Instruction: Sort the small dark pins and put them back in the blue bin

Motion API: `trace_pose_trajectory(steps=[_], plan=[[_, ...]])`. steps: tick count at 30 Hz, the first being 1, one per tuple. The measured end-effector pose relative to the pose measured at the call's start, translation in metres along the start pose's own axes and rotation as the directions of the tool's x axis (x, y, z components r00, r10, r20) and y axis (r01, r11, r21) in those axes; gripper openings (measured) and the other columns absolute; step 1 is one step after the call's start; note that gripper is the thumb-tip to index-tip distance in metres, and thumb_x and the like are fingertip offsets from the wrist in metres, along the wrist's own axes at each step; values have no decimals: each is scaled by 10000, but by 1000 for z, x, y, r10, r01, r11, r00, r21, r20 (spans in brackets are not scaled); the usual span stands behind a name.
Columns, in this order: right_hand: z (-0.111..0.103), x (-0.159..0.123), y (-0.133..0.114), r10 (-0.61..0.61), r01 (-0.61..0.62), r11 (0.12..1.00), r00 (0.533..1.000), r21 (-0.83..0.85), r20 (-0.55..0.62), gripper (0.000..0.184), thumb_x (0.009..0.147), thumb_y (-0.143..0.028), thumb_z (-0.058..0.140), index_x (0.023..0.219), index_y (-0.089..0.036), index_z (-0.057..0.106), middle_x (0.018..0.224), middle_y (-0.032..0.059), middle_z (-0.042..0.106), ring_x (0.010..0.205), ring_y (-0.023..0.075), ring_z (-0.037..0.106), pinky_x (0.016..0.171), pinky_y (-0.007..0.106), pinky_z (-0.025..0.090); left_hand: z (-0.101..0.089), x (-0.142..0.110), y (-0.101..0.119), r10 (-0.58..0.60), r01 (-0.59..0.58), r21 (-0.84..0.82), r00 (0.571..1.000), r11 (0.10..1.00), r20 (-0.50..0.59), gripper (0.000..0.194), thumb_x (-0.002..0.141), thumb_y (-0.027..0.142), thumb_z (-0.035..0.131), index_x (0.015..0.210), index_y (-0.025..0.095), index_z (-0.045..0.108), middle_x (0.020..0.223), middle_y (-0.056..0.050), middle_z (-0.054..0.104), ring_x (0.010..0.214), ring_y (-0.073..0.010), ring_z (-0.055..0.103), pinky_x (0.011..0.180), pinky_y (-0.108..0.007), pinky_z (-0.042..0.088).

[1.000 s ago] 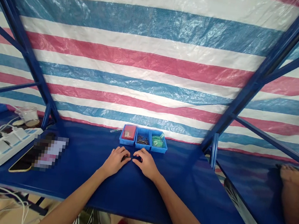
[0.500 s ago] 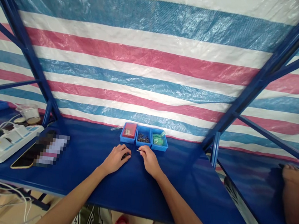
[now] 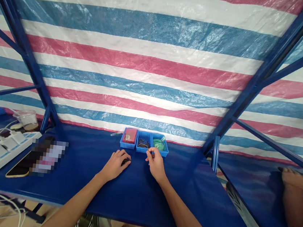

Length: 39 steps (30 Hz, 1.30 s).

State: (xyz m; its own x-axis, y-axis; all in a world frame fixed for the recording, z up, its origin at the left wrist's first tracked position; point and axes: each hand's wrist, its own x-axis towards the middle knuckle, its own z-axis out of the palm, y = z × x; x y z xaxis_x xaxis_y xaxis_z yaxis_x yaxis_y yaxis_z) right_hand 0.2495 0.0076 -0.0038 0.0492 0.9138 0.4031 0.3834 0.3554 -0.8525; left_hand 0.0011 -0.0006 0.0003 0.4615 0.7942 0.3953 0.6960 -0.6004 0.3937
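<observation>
My left hand (image 3: 116,163) rests on the blue table with its fingers curled round a small dark object (image 3: 125,161), mostly hidden under the fingers. Just in front of the bins, my right hand (image 3: 155,161) is raised with thumb and forefinger pinched together; what lies between the tips is too small to make out. Three small blue bins stand in a row beyond the hands. Red packets (image 3: 130,135) fill the left one, dark screws (image 3: 143,143) lie in the middle one, and green plastic bags (image 3: 159,144) are in the right one.
To the left on the table (image 3: 78,178) lie a phone (image 3: 22,162) and a white power strip (image 3: 7,151) with cables. Blue frame posts (image 3: 240,98) slant up on both sides before a striped sheet (image 3: 145,69). Another person's arm (image 3: 296,195) rests at the far right.
My right hand has moved slightly right, away from my left hand, and its fingers have curled; the small shiny piece at its fingertips no longer shows clearly. My left hand keeps its place.
</observation>
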Motion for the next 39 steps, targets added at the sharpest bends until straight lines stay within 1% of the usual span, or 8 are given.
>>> trace_pose_trajectory(steps=[5,10,16,22,25,30,34,39], plan=[[-2,0,-5,-147,134,983,984,-124,-100,185,996,-393,579,892,-240,578,931,18,605,737,177,602,741,312,504,2,0,-2,-1,1,-8,1000,1000,0,230,1073,410,492,1075,272,676,1093,-44,653,1004,-241,597,867,-403,463],[-4,0,-10,-186,175,978,978,-115,-93,253,1021,-440,547,924,-243,672,974,48,636,806,200,629,762,327,539,2,-1,-3,-11,11,3,1000,1000,4,196,1065,396,516,1075,278,671,1100,-37,653,1017,-242,597,874,-402,457],[-2,1,-5,49,-40,986,997,160,-54,420,981,-612,556,1067,-223,691,937,61,705,647,175,662,450,244,497,1,0,-2,-12,12,-17,1000,1000,17,216,1071,402,499,1086,273,672,1109,-40,653,1008,-236,592,873,-404,455],[-1,2,-4,107,-94,977,992,189,-61,443,944,-662,595,998,-227,656,661,-23,605,477,141,537,417,240,440,1,0,-1,-17,17,-20,1000,1000,14,230,1071,409,497,1087,271,680,1108,-45,656,994,-237,586,864,-407,455],[-4,1,-6,81,-72,991,994,114,-76,387,953,-620,603,966,-236,645,678,-21,606,510,154,548,466,259,458,0,0,0,-19,20,-15,1000,1000,10,219,1070,400,501,1095,274,678,1114,-43,655,1006,-237,585,870,-405,454],[-6,3,-3,-48,45,999,995,-29,-93,328,1017,-528,537,998,-235,684,909,28,662,626,168,582,669,320,524,0,0,0,-20,20,-19,1000,1000,12,213,1070,400,502,1089,277,675,1121,-38,654,1010,-235,589,872,-401,458],[-6,4,0,-155,142,983,981,-115,-120,322,1051,-472,503,988,-243,720,974,62,642,859,233,628,839,374,522,2,-1,-2,-17,17,-14,1000,1000,0,225,1071,405,495,1092,274,677,1117,-43,652,1006,-238,584,877,-405,459],[-6,4,-2,-164,148,982,976,-116,-141,279,1039,-450,537,999,-249,728,1010,76,632,879,241,615,812,372,526,3,-1,-3,-12,12,-12,1000,1000,2,231,1074,403,490,1093,267,676,1119,-48,655,1005,-238,580,867,-403,455]])
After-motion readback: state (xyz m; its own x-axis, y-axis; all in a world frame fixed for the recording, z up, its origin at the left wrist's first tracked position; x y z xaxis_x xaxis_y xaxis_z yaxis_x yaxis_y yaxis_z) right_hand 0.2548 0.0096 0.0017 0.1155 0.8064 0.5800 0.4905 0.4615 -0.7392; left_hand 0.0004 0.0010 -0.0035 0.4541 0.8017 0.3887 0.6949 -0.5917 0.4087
